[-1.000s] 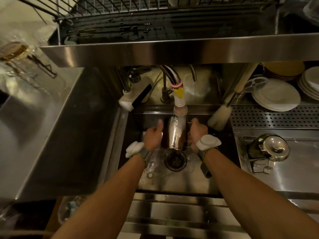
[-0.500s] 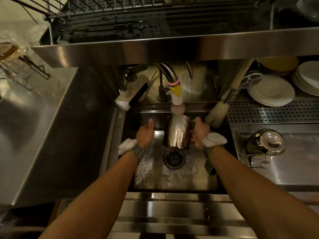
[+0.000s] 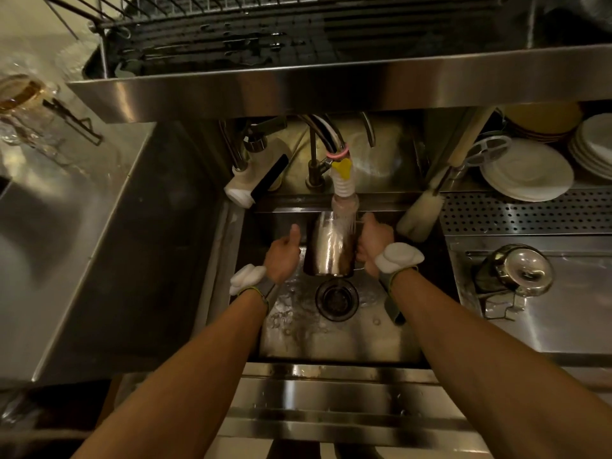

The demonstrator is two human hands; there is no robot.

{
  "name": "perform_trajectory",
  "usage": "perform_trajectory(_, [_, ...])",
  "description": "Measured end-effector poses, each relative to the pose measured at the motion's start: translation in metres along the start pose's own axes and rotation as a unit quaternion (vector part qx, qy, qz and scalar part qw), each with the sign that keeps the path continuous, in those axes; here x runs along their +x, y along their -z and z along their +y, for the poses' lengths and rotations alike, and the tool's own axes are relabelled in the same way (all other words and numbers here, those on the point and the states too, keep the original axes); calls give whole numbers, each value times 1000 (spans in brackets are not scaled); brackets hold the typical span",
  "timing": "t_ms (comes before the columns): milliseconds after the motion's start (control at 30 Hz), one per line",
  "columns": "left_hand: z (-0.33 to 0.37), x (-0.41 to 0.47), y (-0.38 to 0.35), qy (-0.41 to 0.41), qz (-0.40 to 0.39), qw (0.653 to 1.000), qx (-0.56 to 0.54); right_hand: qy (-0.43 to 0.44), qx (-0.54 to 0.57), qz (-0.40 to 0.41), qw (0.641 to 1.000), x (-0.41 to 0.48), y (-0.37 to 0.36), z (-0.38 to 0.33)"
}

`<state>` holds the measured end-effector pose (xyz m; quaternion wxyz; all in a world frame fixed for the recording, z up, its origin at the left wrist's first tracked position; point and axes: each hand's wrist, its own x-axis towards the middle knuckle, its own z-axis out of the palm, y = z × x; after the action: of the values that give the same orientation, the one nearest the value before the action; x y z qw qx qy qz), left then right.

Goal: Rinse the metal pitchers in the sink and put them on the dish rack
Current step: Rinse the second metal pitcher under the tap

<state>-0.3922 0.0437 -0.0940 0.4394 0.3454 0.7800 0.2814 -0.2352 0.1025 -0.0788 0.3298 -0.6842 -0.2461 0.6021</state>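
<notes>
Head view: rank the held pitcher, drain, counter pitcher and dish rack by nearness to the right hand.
1. Held pitcher, gripped by the right hand.
2. Drain, just below, to the left.
3. Counter pitcher, off to the right.
4. Dish rack, overhead at the back.

Both forearms are showing bare down to the wrists, and each wrist is wearing a grey-green band (image 3: 390, 280) edged with a thin yellow-green line. Behind the left hand (image 3: 281, 256) a puffy, lumpy left white pad (image 3: 248, 279) is sitting on the band. Behind the right hand (image 3: 372, 241) the right white pad (image 3: 399, 258) is matching it, with a dark strap tail (image 3: 394, 308) dangling beneath.
</notes>
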Motion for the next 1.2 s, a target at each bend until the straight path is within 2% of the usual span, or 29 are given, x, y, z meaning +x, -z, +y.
perform_trajectory(233, [10, -4, -16, -39, 4, 999, 13, -3, 86, -115, 990, -13, -3, 12])
perform_trajectory(533, [7, -6, -18, -15, -5, 999, -36, -40, 111, -245, 962, -24, 4, 22])
perform_trajectory(800, [9, -10, -16, 0, -34, 998, -53, -42, 136, -240, 960, -26, 9, 23])
perform_trajectory(967, [14, -13, -18, 6, -44, 997, -63, -45, 200, -241, 949, -24, 10, 13])
perform_trajectory(1200, [18, -15, -18, 10, -46, 996, -77, -49, 182, -240, 952, -26, 14, 14])
